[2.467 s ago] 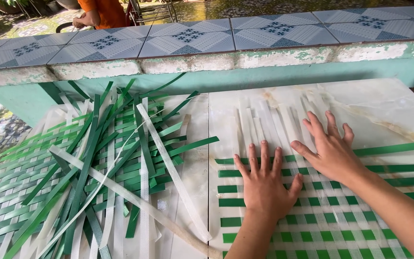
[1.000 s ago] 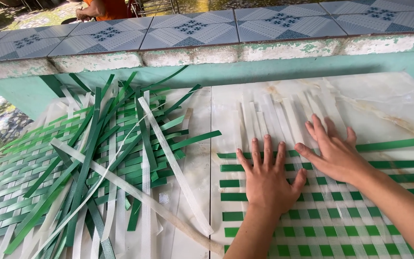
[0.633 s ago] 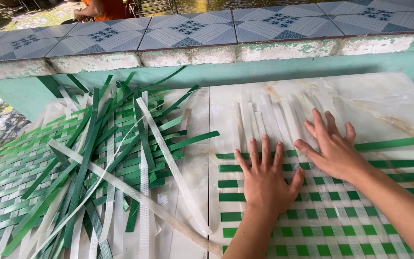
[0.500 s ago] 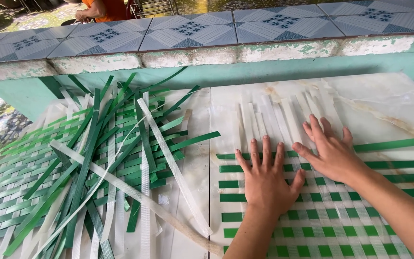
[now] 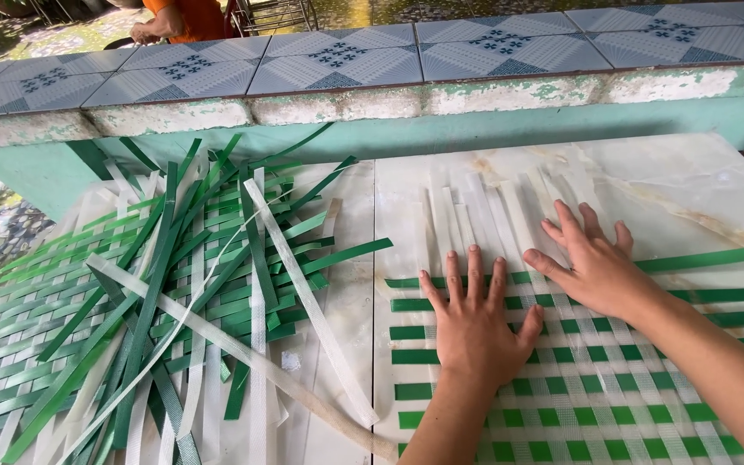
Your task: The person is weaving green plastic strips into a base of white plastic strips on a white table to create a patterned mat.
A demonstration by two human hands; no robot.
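A flat mat woven of green and white plastic strips [image 5: 613, 387] lies on the pale marble floor tile [image 5: 691, 189] at the right. My left hand [image 5: 475, 323] presses palm down on the mat's upper left part, fingers spread. My right hand [image 5: 592, 263] lies flat beside it, further up, its fingertips on the loose white strip ends [image 5: 484, 211] that stick out past the top green strip. Neither hand holds anything.
A loose heap of green and white strips [image 5: 208, 275] covers another woven mat [image 5: 19, 336] at the left. A low teal wall topped with patterned tiles [image 5: 406, 60] runs across the back. A person in orange [image 5: 182, 17] sits beyond it.
Both hands stay flat on the mat. My right hand has shifted very slightly, its fingers spreading a little over the white strip ends.
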